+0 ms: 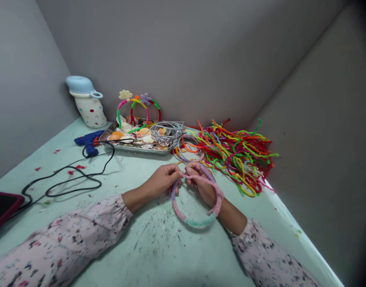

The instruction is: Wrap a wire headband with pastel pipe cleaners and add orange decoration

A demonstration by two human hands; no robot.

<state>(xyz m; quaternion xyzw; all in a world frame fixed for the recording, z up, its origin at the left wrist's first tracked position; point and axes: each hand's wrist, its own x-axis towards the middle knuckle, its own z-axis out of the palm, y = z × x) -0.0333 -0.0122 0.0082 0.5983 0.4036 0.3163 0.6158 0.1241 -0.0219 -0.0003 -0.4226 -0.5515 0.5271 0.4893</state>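
A wire hoop (200, 222) wrapped in fuzzy pipe cleaner hangs tilted between my hands, with lilac, pink and mint sections. From its right side a loose pink pipe cleaner (202, 177) runs across to my left fingertips. My left hand (165, 178) is closed in a pinch on that pink end, close to the hoop's lilac left part. Closed round the hoop's upper part is my right hand (204, 189), its fingertips near the left ones. The hoop's top between the fingers is partly hidden.
Behind my hands, a metal tray (135, 150) bears shells, coiled grey wire (167, 131) and two flower-topped hoops (147, 109). A pipe cleaner heap (233, 151) lies right. Leftward are a blue glue gun (88, 138), black cable (90, 186), bottle (90, 109) and red-edged device (4, 207).
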